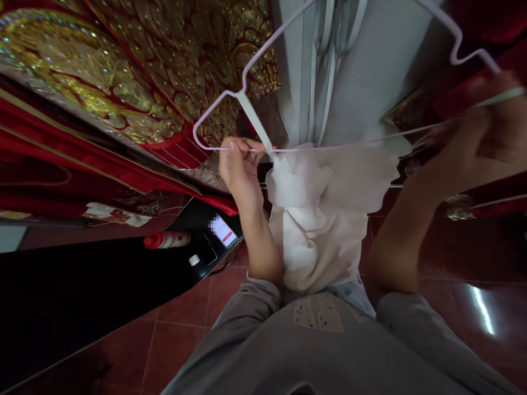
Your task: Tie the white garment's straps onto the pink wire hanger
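A pale pink wire hanger [325, 147] spans the upper middle of the head view. My left hand [239, 164] is closed on its lower bar near the left corner, thumb on top. From the notch on that side, a white strap [255, 122] runs down to a white ruffled garment [317, 219], which hangs in front of my body. At the hanger's other end, my right hand [494, 126] is smeared by motion. Its fingers look curled around a second white strap [500, 97]; their exact grip is hard to make out.
Red and gold sequinned garments [107, 71] hang at the upper left. A black table [102, 285] bears a red-capped bottle [167, 240], a lit phone [224, 230], a dark phone [205, 249] and a small white case [194, 260]. Grey fabric [366, 82] hangs behind the hanger.
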Tool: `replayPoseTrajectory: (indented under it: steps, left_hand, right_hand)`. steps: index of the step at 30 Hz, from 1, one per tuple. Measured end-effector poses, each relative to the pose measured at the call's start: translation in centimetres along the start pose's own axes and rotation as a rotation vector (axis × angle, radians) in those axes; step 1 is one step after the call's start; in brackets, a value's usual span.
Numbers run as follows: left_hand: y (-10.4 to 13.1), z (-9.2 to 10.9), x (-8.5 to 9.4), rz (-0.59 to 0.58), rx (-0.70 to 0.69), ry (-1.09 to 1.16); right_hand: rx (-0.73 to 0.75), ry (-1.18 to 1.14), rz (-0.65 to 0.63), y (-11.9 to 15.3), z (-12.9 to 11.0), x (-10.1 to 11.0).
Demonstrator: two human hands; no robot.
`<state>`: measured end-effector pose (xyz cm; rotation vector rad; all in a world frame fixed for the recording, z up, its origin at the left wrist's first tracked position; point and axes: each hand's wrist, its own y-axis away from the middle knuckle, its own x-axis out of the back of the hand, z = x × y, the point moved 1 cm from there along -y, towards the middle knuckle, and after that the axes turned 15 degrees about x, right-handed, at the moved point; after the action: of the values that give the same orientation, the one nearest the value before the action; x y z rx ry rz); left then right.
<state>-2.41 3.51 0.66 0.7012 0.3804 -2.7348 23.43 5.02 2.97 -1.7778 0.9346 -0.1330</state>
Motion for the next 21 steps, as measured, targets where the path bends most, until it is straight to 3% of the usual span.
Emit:
replayPoseTrajectory:
  steps: [2, 6, 9, 14, 21]
  left_hand:
    - [0.0, -0.1, 0.0, -0.023, -0.001, 0.015]
    - [0.1, -0.5, 0.0, -0.042, -0.007, 0.054]
    - [0.0, -0.5, 0.1, -0.003, -0.022, -0.001]
    - [0.0, 0.0, 0.0, 0.020, -0.036, -0.041]
    - [-0.2, 0.0, 0.2, -0.058, -0.047, 0.048]
  right_hand:
    - [0.058, -0.023, 0.068, -1.2, 2.4, 1.5]
    - [0.047, -0.089, -0.097, -2.8, 5.0, 3.4]
    - [-0.021, -0.076, -0.328, -3.8, 4.1, 2.9]
    - [-0.056, 0.115, -0.707, -5.3, 1.4, 0.4]
    - [-0.152, 0.146, -0.806, -6.0, 0.6, -1.7]
